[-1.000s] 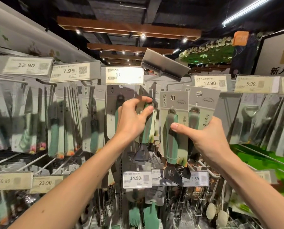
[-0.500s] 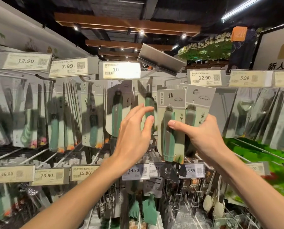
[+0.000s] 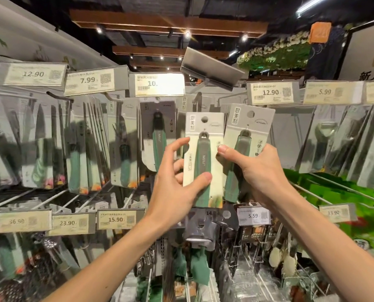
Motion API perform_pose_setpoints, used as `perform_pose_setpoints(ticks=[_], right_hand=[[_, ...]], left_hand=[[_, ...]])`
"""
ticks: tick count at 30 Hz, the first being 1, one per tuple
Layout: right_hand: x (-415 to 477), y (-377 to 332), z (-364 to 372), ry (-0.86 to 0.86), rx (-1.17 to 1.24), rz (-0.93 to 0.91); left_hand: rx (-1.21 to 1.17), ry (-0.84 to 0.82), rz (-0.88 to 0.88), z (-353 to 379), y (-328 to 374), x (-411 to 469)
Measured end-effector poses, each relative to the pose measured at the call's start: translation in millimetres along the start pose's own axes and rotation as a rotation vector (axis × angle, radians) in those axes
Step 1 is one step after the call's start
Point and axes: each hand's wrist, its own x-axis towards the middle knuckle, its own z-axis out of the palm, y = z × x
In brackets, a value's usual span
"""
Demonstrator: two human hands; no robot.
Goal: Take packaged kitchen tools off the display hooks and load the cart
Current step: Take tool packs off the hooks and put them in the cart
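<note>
Both hands now hold: left hand (image 3: pixel 173 188) newly pinches front pack (image 3: pixel 203 164), right hand (image 3: pixel 262 173) grips rear pack (image 3: pixel 248 131)

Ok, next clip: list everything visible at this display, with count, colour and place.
carded tools: two, green handles on pale cards, centre, hang holes empty
knife packs: many, clear with green handles, left hooks
peeler packs: several, clear, right hooks
price tags: many, cream, two rows across the display
tag holder: one, grey, flipped up, top centre
silicone tools: two, green, bottom centre
left hand: one, pinches a carded tool from the left
right hand: one, grips the carded tools from the right
</note>
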Motion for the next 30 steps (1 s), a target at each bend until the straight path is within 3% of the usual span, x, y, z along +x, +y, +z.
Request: perform_pose_setpoints(ticks=[6, 14, 30], right_hand=[[-2.8, 3.4, -6.4, -0.045, -0.102, -0.013], [-2.2, 3.6, -5.3, -0.01, -0.037, 0.033], [5.5, 11.9, -3.7, -0.097, -0.075, -0.063]], left_hand=[[0.141, 0.016, 0.131, -9.4, -8.5, 3.2], [0.22, 0.081, 0.232, -5.7, 7.9, 34.4], [0.431, 0.051, 0.107, 2.1, -3.0, 66.7]])
